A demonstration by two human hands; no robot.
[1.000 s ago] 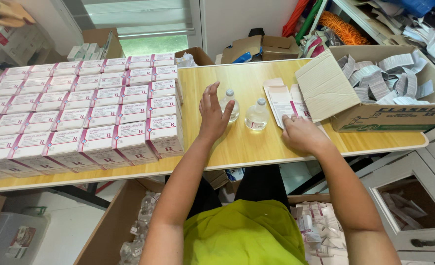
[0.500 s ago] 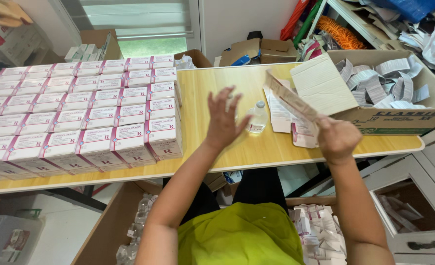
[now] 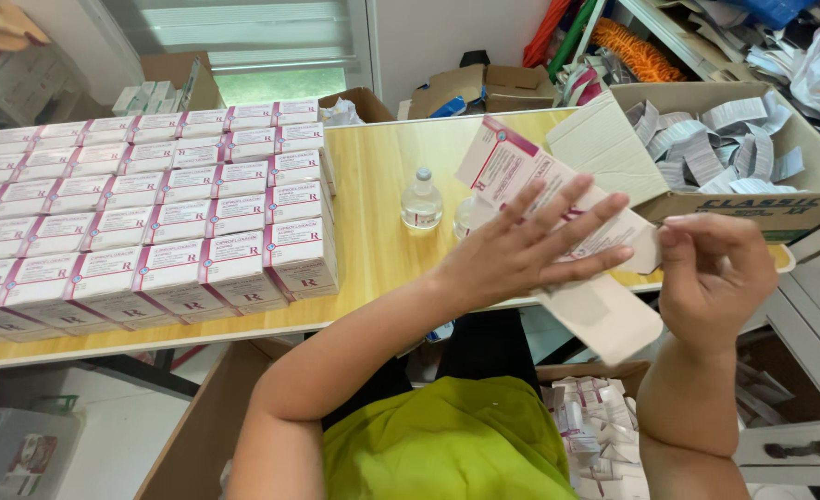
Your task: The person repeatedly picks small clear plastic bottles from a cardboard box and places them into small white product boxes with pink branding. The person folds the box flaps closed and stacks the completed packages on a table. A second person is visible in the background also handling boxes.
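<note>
Overhead, both hands' fingers hold a flat carton (image 3: 558,199) clear above the table (image 3: 382,268) edge, left hand (image 3: 521,250) splayed wide, right hand (image 3: 715,278) pinching.

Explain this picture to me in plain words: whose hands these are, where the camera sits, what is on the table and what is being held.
There is no machine here. A person wears a camera on the head, so the view looks down over their own arms. The left hand is spread flat, fingers open, against a flattened white and pink carton. The right hand pinches the same carton at its right edge, so both hands hold it above the table edge. On the wooden table stand rows of finished white and pink boxes on the left and a small clear bottle in the middle; a second one is partly hidden behind the carton. At the right sits an open cardboard box full of folded paper leaflets.
</note>
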